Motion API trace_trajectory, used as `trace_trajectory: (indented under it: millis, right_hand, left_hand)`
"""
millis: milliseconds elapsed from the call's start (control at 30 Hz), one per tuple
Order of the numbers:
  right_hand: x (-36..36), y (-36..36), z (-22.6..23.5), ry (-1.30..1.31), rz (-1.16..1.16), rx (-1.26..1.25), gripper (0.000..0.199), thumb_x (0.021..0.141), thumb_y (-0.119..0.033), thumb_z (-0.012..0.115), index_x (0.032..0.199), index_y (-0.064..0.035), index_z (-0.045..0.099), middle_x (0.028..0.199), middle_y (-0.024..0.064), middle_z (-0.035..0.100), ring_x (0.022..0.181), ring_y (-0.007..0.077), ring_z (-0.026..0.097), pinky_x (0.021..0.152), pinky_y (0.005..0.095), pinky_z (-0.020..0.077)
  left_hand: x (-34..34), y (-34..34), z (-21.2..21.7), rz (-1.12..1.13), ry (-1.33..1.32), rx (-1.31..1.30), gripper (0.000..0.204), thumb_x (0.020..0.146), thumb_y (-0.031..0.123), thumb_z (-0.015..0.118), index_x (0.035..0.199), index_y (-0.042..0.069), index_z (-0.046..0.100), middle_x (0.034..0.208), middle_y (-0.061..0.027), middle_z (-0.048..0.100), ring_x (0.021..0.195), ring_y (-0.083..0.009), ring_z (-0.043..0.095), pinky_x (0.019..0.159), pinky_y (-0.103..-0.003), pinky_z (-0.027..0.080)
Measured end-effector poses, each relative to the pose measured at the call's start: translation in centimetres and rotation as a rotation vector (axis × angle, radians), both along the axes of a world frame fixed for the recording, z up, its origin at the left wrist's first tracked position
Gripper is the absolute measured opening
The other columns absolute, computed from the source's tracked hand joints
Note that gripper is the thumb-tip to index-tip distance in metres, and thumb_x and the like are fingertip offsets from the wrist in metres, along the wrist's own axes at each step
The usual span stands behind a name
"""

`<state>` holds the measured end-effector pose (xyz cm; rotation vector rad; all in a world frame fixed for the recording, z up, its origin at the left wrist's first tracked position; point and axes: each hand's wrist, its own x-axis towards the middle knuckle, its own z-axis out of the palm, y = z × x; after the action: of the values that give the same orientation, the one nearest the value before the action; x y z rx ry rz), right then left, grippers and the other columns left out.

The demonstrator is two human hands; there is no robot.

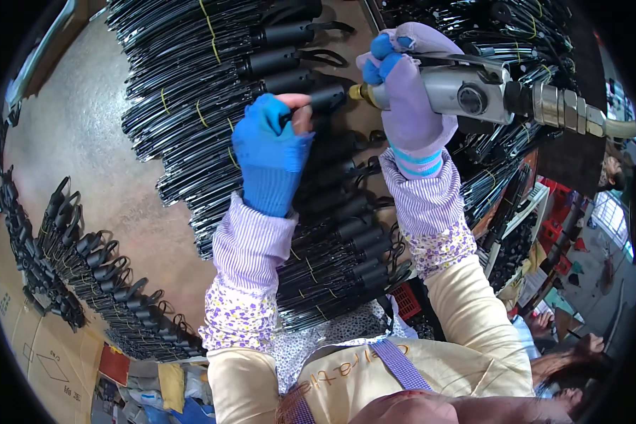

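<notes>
My left hand (272, 138), in a blue glove with bare fingertips, is closed on the black handle (328, 98) of an umbrella frame. My right hand (415, 106), gloved in lilac with blue fingertips, wraps round a grey air screwdriver (466, 90). The tool's brass tip (360, 93) meets the end of that handle, or very nearly so. Several more folded black umbrella frames (198, 99) lie side by side under and around my hands, their handles to the right. Wrist straps (325, 56) loop from some handles. Thin yellow ties circle some frames.
An air hose (620, 128) runs from the tool to the right. Further umbrella frames lie in a row (106, 275) along the table's (85, 127) left edge and in a pile (509, 35) at the far right. Other people (579, 360) are at lower right. A cardboard box (42, 353) stands lower left.
</notes>
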<state>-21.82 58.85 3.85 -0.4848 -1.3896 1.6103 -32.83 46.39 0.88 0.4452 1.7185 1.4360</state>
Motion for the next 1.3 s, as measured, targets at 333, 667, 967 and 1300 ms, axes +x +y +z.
trace_trajectory:
  millis: [333,667,967,1300]
  right_hand:
    - [0.5,0.4,-1.8,-0.101,-0.132,0.080,0.024,0.087,-0.006,0.059,0.111,-0.0019,0.058,0.091,0.0119,0.063,0.070,0.0169,0.055,0.067,0.0319,0.0519]
    - [1.3,1.3,-1.0,-0.038,-0.083,0.061,0.026,0.088,-0.009,0.061,0.113,0.0000,0.058,0.093,0.0131,0.064,0.072,0.0187,0.057,0.068,0.0323,0.0527]
    - [0.4,1.6,-0.6,0.011,-0.113,0.103,0.028,0.090,-0.012,0.064,0.113,0.0018,0.058,0.091,0.0130,0.064,0.071,0.0182,0.058,0.065,0.0308,0.0521]
    - [1.0,2.0,-1.0,-0.187,-0.003,0.123,0.025,0.086,-0.009,0.062,0.109,0.0017,0.061,0.087,0.0106,0.065,0.070,0.0172,0.060,0.062,0.0295,0.0520]
  left_hand:
    - [0.8,3.9,-2.8,-0.256,0.770,0.249,0.026,0.074,-0.002,0.071,0.098,0.009,0.068,0.079,-0.0034,0.059,0.064,-0.0171,0.055,0.059,-0.028,0.046]
    - [1.4,5.1,-2.2,-0.389,0.982,0.203,0.051,0.064,0.000,0.075,0.111,0.014,0.063,0.080,-0.0018,0.056,0.063,-0.0198,0.054,0.059,-0.032,0.046]
    - [1.5,5.3,-1.4,-0.364,0.878,0.217,0.031,0.071,-0.002,0.071,0.100,0.008,0.064,0.079,-0.0044,0.062,0.060,-0.0208,0.056,0.058,-0.029,0.047]
    - [0.8,3.7,-2.6,-0.334,0.763,0.201,0.052,0.064,0.005,0.079,0.113,0.014,0.065,0.083,-0.0028,0.059,0.068,-0.0201,0.059,0.065,-0.031,0.050]
